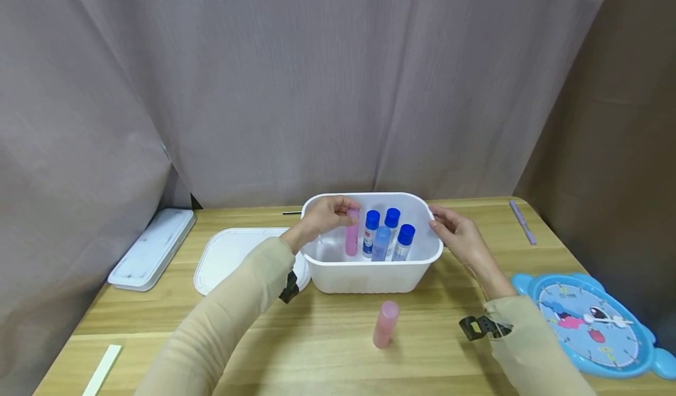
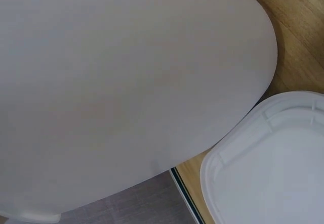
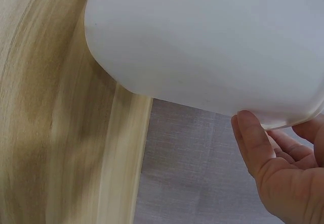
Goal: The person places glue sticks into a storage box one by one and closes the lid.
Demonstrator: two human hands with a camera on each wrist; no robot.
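A white plastic tub [image 1: 369, 276] stands mid-table with several blue-capped glue bottles [image 1: 372, 232] upright inside. My left hand [image 1: 328, 214] pinches the top of a pink tube [image 1: 351, 239] standing in the tub's left part. At the tub's right rim my right hand [image 1: 453, 232] rests with its fingers on the edge; the right wrist view shows the thumb [image 3: 251, 142] under the tub's rim [image 3: 283, 118]. A second pink tube [image 1: 385, 324] lies on the table in front of the tub. The left wrist view is mostly filled by the tub's wall [image 2: 126, 82].
The tub's white lid [image 1: 227, 258] lies flat to its left, also seen as the lid [image 2: 273, 168] in the left wrist view. A white case [image 1: 153, 247] sits far left, a blue toy clock [image 1: 597, 324] at the right front, a purple pen [image 1: 523, 222] at the back right.
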